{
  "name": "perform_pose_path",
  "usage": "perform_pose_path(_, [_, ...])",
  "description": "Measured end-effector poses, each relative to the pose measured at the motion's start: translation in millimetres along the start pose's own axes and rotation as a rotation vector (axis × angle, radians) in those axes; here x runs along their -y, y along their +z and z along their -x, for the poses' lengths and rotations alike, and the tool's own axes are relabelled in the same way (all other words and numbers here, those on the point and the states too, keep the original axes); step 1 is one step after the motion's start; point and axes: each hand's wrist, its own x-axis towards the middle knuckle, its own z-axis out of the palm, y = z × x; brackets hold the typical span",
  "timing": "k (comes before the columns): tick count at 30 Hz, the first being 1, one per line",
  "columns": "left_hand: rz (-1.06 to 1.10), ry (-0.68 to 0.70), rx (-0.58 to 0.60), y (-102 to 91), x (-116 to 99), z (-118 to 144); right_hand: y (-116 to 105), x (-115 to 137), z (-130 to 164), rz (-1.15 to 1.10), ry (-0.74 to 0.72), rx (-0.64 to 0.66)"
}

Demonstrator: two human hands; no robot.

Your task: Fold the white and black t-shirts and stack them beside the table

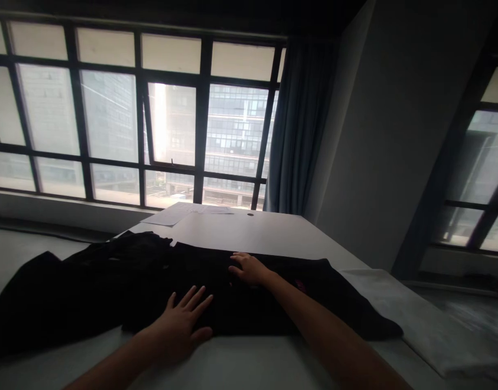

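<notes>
White table (249, 233), both hands flat and released on black garment (110, 287), no legible writing

The garment (216, 292) was plain black, with a small pink mark near the right forearm. The counter (252, 233) was white, and so were the papers (179, 213) on it. A folded cloth (415, 314) was off-white. The curtain (301, 124) was blue-grey; the window frame (202, 119) was black
</notes>
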Motion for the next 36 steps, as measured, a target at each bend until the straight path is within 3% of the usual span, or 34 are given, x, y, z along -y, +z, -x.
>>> perform_pose_path(6, [-0.038, -0.261, 0.054, 1.0, 38.9, 14.5, 22.0, 11.8, -78.9, -0.094, 0.036, 0.136])
perform_pose_path(10, [-0.006, -0.286, 0.063, 1.3, 60.5, 13.7, 27.7, 12.8, -117.4, -0.1, 0.149, 0.221])
perform_pose_path(13, [-0.076, -0.265, 0.084, -7.5, 61.6, 7.9, 25.1, 10.8, -137.5, -0.09, 0.158, 0.356])
perform_pose_path(16, [-0.241, -0.254, -0.074, -20.5, 52.6, 0.1, 16.4, 4.4, -149.2, -0.03, 0.175, 0.347])
perform_pose_path(18, [-0.339, -0.25, -0.265, -25.4, 46.8, -5.4, 6.7, -6.1, -151.9, 0.046, 0.269, 0.212])
perform_pose_path(20, [-0.384, -0.257, -0.384, -25.3, 43.6, -10.0, -5.1, -25.2, -149.7, 0.125, 0.383, 0.059])
perform_pose_path(24, [-0.348, -0.264, -0.29, -18.1, 38.8, -12.7, -29.2, -91.4, -125.4, 0.256, 0.656, -0.199])
perform_pose_path(25, [-0.326, -0.256, -0.246, -16.6, 36.5, -12.1, -35.0, -111.8, -113.7, 0.253, 0.712, -0.181])
perform_pose_path(27, [-0.29, -0.246, -0.171, -14.4, 30.9, -10.5, -47.3, -152.5, -82.0, 0.24, 0.678, -0.045])
perform_pose_path(30, [-0.284, -0.237, -0.115, -10.9, 24.1, -9.6, -66.7, -201.2, -16.3, 0.24, 0.672, 0.035])
perform_pose_path(33, [-0.288, -0.21, -0.128, -5.9, 23.2, -11.5, -78.6, -224.6, 53.7, 0.246, 0.689, 0.066])
perform_pose_path(36, [-0.268, -0.178, -0.151, -2.4, 20.4, -13.9, -75.5, -225.3, 103.3, 0.286, 0.668, 0.076])
